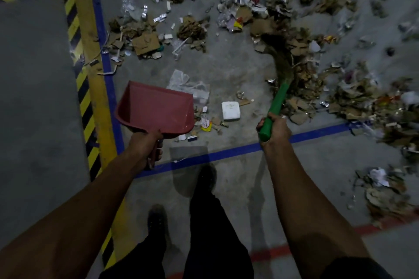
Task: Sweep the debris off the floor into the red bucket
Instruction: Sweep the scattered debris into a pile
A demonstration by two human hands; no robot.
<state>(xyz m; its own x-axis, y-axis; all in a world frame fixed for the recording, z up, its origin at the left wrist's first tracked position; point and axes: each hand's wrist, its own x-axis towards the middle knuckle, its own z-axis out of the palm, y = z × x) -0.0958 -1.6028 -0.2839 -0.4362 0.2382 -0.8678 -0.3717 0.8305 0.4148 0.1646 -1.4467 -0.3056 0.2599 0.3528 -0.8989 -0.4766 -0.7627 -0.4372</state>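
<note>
My left hand [145,145] grips the handle of a red dustpan [156,108], held above the floor with its mouth facing away from me. My right hand [275,128] grips the green handle of a broom [277,99]; its brown bristles [284,56] lie in a heap of cardboard scraps. Debris [247,13] of torn cardboard, foil, paper and plastic is scattered over the grey floor ahead and to the right. A white square box [230,110] and a clear plastic bag [188,85] lie just beyond the dustpan. No red bucket is in view.
Blue floor tape [240,148] frames the littered area. A yellow band [90,59] and black-yellow hazard stripes [74,36] run along the left. A red line [278,251] crosses near my feet [158,219]. More debris [383,190] lies outside the tape at right.
</note>
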